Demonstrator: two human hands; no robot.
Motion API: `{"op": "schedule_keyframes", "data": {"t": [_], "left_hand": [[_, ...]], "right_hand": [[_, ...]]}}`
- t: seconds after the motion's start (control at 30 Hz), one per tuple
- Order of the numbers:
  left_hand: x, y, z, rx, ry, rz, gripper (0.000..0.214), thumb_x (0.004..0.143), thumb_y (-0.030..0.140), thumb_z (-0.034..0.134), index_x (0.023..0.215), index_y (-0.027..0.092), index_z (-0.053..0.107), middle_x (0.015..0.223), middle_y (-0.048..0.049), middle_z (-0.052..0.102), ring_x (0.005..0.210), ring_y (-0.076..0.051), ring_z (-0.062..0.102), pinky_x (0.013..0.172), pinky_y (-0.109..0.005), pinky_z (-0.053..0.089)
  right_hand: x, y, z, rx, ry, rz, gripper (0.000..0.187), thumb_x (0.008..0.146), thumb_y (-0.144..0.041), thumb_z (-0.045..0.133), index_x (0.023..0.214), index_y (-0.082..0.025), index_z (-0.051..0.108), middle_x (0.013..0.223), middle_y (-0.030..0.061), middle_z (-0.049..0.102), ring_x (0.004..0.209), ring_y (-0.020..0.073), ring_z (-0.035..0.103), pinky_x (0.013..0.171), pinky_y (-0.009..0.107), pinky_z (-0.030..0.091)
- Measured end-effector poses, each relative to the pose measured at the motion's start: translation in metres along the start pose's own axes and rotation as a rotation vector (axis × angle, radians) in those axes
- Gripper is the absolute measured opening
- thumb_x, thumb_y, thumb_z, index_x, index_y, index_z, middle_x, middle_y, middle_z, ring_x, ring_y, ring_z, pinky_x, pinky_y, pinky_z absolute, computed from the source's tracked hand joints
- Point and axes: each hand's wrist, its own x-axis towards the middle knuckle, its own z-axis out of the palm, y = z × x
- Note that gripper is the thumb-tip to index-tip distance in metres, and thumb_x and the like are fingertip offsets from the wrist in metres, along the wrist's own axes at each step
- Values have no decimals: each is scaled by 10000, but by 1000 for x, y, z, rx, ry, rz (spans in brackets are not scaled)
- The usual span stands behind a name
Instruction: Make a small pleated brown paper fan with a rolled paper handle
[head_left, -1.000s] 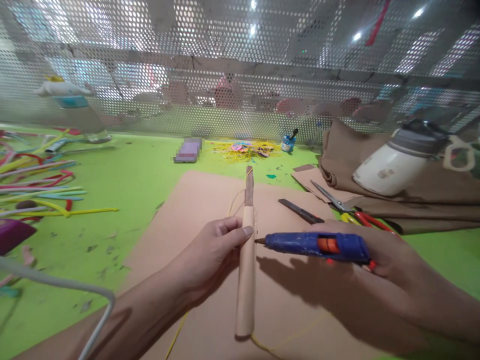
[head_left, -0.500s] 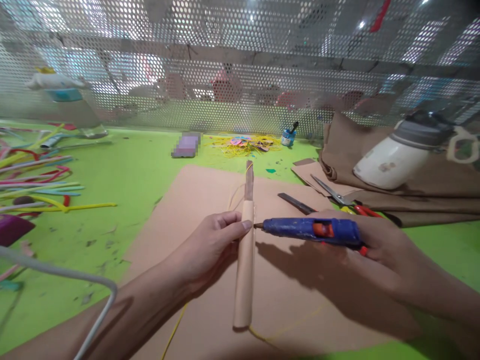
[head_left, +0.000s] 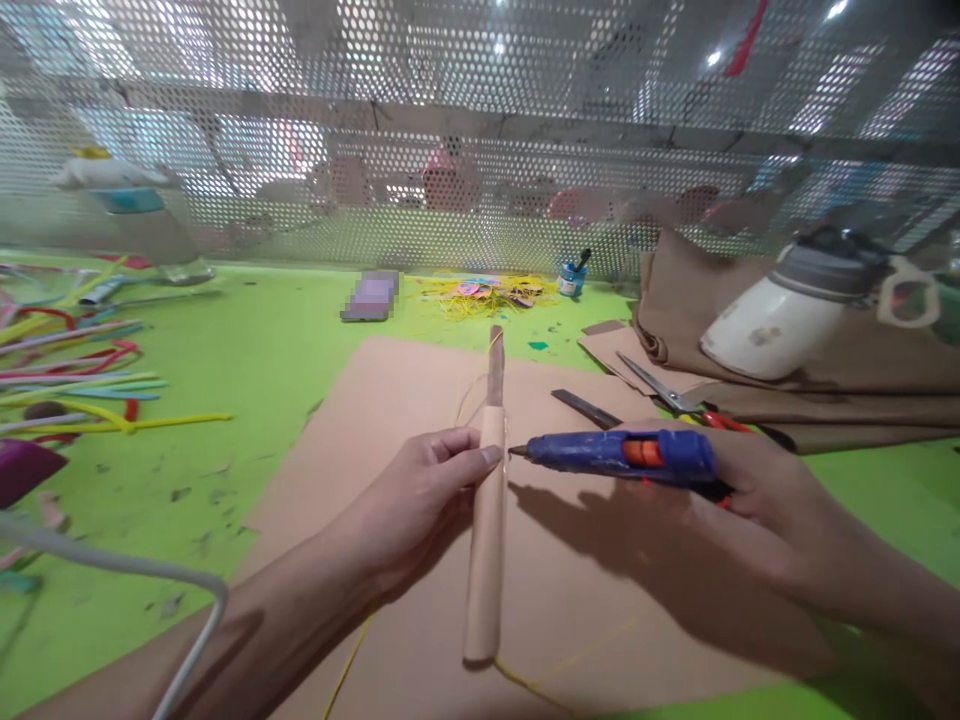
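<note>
My left hand (head_left: 439,500) pinches a rolled tan paper tube (head_left: 486,570) between thumb and fingers. A brownish strip (head_left: 496,368) with a thin yellow cord across it sticks out of the tube's far end. Another yellow cord (head_left: 517,682) trails from the near end. My right hand (head_left: 757,510) is wrapped round a blue hot glue gun (head_left: 600,453), its tip pointing left, close beside the tube's right edge. Shiny glue shows along that edge. Beneath lies a large tan paper sheet (head_left: 375,390).
Right of the sheet's top are a dark flat blade-like tool (head_left: 585,408), scissors (head_left: 660,385), folded brown cloth (head_left: 660,300) and a white bottle (head_left: 765,325). Behind stand a small blue jar (head_left: 571,281) and yellow shreds (head_left: 480,297). Pipe cleaners (head_left: 82,380) lie left; a pale cable (head_left: 112,565) crosses my left forearm.
The glue gun's tip has drawn slightly away from the tube's edge, and its red-orange part sits a little differently. My left hand keeps its hold; the whole view has shifted slightly.
</note>
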Motion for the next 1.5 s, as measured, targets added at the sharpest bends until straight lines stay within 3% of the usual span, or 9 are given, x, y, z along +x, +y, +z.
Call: {"op": "schedule_keyframes", "data": {"t": [0.17, 0.33, 0.43, 0.57, 0.67, 0.87, 1.13, 1.33, 1.5], "left_hand": [[0, 0, 0, 20, 15, 1, 195, 718, 248, 793, 741, 137, 634, 687, -26, 624, 637, -124, 549, 643, -249, 410], [0, 1, 1, -1, 11, 8, 192, 697, 233, 801, 703, 149, 628, 665, -2, 600, 626, -127, 542, 693, -285, 426], [0, 1, 0, 2, 7, 12, 199, 702, 242, 797, 699, 152, 619, 670, -4, 600, 631, -132, 552, 704, -297, 435], [1, 0, -1, 2, 4, 6, 195, 720, 242, 789, 719, 144, 622, 687, -10, 602, 640, -130, 558, 699, -291, 444], [1, 1, 0, -11, -1, 7, 166, 739, 231, 777, 756, 136, 642, 720, -27, 628, 669, -137, 580, 716, -287, 458], [1, 1, -1, 2, 0, 19, 173, 742, 247, 778, 777, 136, 649, 711, -33, 644, 678, -147, 595, 708, -274, 468], [-1, 2, 2, -40, 28, 1, 185, 712, 219, 803, 739, 134, 642, 704, -13, 622, 641, -117, 562, 696, -263, 452], [0, 2, 1, -27, 8, 8, 176, 726, 229, 788, 719, 139, 638, 702, -20, 632, 656, -130, 572, 704, -271, 459], [0, 2, 0, -15, 15, 2, 171, 720, 239, 790, 743, 138, 653, 683, -21, 622, 641, -137, 565, 696, -285, 461]], "right_hand": [[2, 4, 2, -34, 23, -20, 84, 911, -285, 573, 955, -325, 631, 749, -42, 696, 627, 169, 665, 517, 214, 538], [-7, 4, 1, 35, -75, 42, 175, 913, -318, 559, 1057, -381, 637, 840, -27, 724, 783, 217, 723, 518, 235, 579], [-10, 1, -1, 75, -131, 52, 312, 907, -316, 564, 1192, -434, 609, 1007, -24, 749, 907, 234, 730, 632, 271, 623], [-12, -2, -2, 128, -158, 27, 422, 895, -301, 578, 1272, -489, 569, 1057, -46, 752, 860, 218, 740, 736, 302, 630], [-11, -1, -3, 125, -175, 38, 385, 891, -302, 580, 1243, -456, 608, 1031, -35, 755, 860, 233, 734, 739, 324, 631], [-8, 3, -3, 129, -205, 99, 295, 911, -282, 553, 1171, -376, 657, 890, -12, 747, 792, 237, 725, 567, 284, 620], [-7, 7, 1, 111, -138, 86, 348, 906, -298, 577, 1232, -413, 621, 1022, -12, 738, 887, 242, 708, 639, 297, 630], [-12, 4, -1, 110, -200, 164, 307, 898, -327, 584, 1199, -339, 643, 1001, 20, 742, 885, 264, 715, 700, 353, 636], [-17, 3, -2, 117, -170, 74, 369, 907, -299, 563, 1263, -393, 572, 1083, 1, 748, 876, 233, 739, 668, 281, 629]]}}
